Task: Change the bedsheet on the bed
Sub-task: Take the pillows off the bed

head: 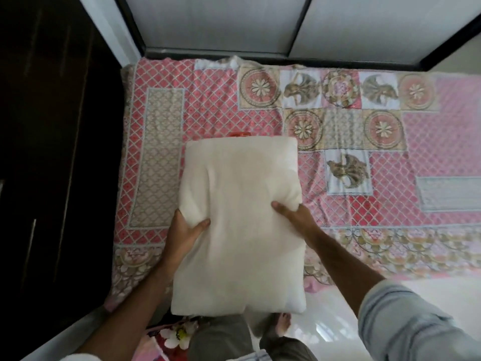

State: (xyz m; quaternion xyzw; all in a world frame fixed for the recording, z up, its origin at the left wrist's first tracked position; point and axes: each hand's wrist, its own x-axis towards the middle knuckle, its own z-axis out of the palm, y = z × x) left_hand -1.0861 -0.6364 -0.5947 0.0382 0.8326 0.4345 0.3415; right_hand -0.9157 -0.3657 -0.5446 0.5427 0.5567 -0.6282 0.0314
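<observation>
A bare cream pillow (239,230) without a cover hangs in front of me, over the near edge of the bed. My left hand (182,230) grips its left edge and my right hand (294,217) pinches its right edge. The bed carries a pink bedsheet (221,100) with a lattice print and floral patchwork panels, spread flat over the mattress. A small red object (240,134) peeks out just behind the pillow's top edge; what it is I cannot tell.
A dark wooden wardrobe (52,152) stands along the left side of the bed. A sliding window with a dark frame (299,29) runs behind the bed. A red floral cloth (171,337) lies on the glossy white floor (333,321) by my feet.
</observation>
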